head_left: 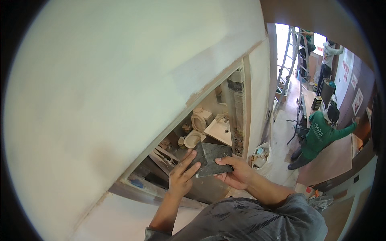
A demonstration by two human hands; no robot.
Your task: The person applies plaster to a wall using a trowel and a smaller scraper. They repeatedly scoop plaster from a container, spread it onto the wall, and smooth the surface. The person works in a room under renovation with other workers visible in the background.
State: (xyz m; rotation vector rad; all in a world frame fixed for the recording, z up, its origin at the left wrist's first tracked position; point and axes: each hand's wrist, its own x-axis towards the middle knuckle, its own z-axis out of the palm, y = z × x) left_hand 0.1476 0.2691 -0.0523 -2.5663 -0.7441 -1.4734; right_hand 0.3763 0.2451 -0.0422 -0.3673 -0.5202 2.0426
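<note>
A dark grey, roughly square sheet, dusty and worn like sandpaper [214,157], is held up in front of me between both hands. My right hand [237,173] grips its right side, thumb flat on top and fingers curled beneath. At the left edge, the fingers of my left hand [183,176] rest against the sheet, slightly apart; its thumb is hidden. A crease or fold shows near the sheet's left corner. To my left rises a large pale wall [116,80] with smooth, patchy filler along its edge.
Below the wall a framed opening [246,108] shows a toilet [194,138] and a white basin [220,130]. A bag of debris [260,156] stands beside it. On the right, a person in green [319,134] leans over boards; a stepladder [287,60] and other people are farther back.
</note>
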